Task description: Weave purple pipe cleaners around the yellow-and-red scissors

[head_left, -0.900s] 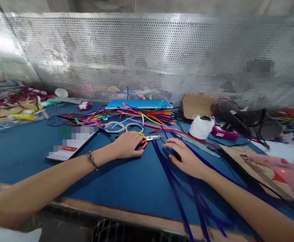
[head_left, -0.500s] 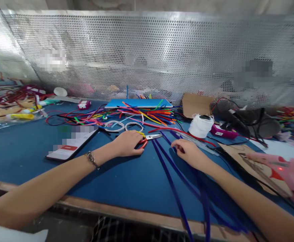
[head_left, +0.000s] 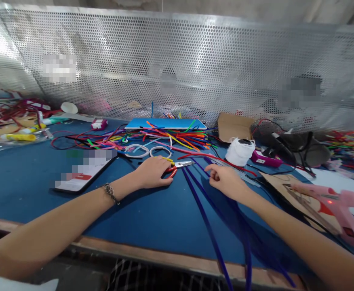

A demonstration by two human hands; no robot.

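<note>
Left hand (head_left: 152,173): Seen from my remote post, its fingers are wrapped over the red handles of a pair of scissors (head_left: 183,164).
Right hand (head_left: 225,182): Fingers curl inward beside several blue strips (head_left: 206,222); whether they pinch one, I cannot tell from here.
Scissors: They lie low over the surface (head_left: 134,226) between the two hands, blades toward the right. I judge them stiff and modest in weight, best gripped by the handles, away from the metal.
Blue strips: They trail from near the blade tips, past the right hand, to over the surface's near edge. I expect them to be light, soft and bendy; a pinch close to the end should limit drooping.
Farther out: A phone (head_left: 86,173) lies left of the left hand, a white spool (head_left: 240,153) stands beyond the right, and a pink glue gun (head_left: 328,198) shows a red light.
Backdrop: Coloured stems (head_left: 177,137) heap before a perforated metal screen (head_left: 119,52).
</note>
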